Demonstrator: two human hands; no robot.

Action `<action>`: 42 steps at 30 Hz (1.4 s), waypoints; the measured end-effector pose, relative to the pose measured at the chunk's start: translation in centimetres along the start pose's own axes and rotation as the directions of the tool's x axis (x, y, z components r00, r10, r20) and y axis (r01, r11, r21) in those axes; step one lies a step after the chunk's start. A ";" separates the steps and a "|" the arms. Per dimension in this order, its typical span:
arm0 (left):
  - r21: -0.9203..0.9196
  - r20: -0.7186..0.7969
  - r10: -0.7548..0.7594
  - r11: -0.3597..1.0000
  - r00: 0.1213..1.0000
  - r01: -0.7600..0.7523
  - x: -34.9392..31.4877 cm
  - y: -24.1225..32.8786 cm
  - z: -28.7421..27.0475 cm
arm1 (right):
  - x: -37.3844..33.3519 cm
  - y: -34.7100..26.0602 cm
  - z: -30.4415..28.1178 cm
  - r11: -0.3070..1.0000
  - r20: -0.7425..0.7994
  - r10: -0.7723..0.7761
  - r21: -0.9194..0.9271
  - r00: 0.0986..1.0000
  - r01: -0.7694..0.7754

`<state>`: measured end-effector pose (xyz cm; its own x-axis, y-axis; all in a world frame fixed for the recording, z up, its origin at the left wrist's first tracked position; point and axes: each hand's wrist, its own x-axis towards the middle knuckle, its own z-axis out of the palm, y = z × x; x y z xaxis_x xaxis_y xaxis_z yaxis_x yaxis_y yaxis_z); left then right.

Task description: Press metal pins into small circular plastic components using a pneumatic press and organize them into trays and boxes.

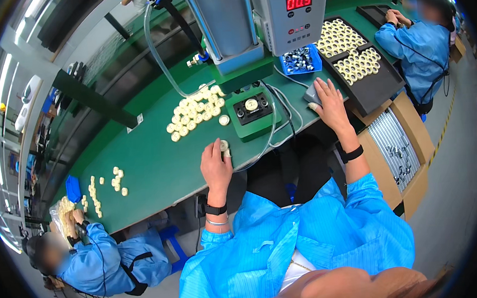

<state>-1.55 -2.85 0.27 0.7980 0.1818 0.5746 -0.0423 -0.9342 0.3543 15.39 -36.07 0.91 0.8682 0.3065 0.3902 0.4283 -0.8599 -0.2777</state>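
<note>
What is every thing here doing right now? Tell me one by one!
left hand: closed on a small cream ring, resting on the green table.
right hand: flat, fingers spread on a grey pad.
fixture: holds one ring.
ring pile: loose, scattered.
black trays: filled with rings.
blue bin: full of metal parts.
display: lit red.

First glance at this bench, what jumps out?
The heap of cream rings on the green table, left of the press fixture holding one ring. The left hand pinches a ring at the near edge; the right hand rests on a grey button box.
</note>
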 end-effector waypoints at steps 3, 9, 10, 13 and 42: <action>0.013 0.010 -0.036 0.999 0.999 0.035 -0.2 -0.2 0.1 | 0.0 -0.7 0.0 1.000 -0.035 0.014 0.027 0.999 -0.013; 0.030 0.000 -0.026 0.999 1.000 0.026 -0.3 0.0 0.1 | 0.4 -0.8 0.8 1.000 -0.102 -0.011 -0.023 0.995 0.009; 0.029 0.008 -0.031 0.999 0.999 0.031 -0.2 0.0 0.1 | 0.8 -1.1 0.6 0.998 -0.067 0.013 -0.067 0.998 -0.018; 0.022 0.015 -0.040 0.999 0.999 0.040 -0.3 -0.1 0.2 | 0.9 -1.3 0.7 0.992 -0.042 0.030 -0.118 0.999 -0.035; 0.032 0.021 0.039 0.999 0.999 -0.040 -0.4 -0.6 0.2 | 8.5 -15.0 -1.5 0.630 -0.028 -0.195 0.762 0.980 0.147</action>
<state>-1.70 -2.46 -0.33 0.8084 0.1385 0.5721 -0.0546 -0.9501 0.3070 16.01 -21.19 9.68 0.7608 0.4563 0.4615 0.5887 -0.1858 -0.7868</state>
